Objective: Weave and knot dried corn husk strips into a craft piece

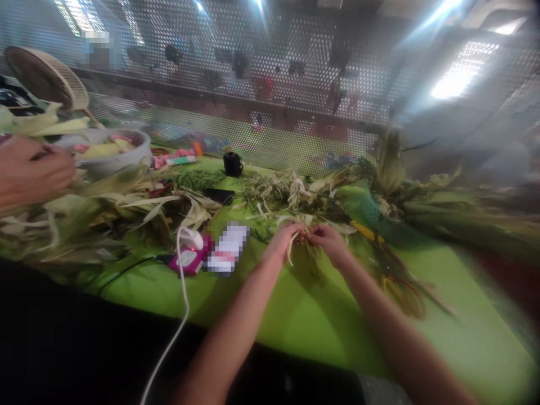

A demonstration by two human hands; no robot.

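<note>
Our left hand (282,241) and right hand (328,241) meet, both pinching a pale husk (291,251); a leaf pile (278,191) lies just beyond them.

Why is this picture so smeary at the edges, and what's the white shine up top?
Head view: clear around the left hand and right hand gripping husk strips, smeared by motion blur toward the right edge. Head view: lamp glare streaks across the perforated screen. Head view: soft arm shadows lie on the green table, bowed at the borders.

Head cam, faces fwd & down, close over green table (320,332)
</note>
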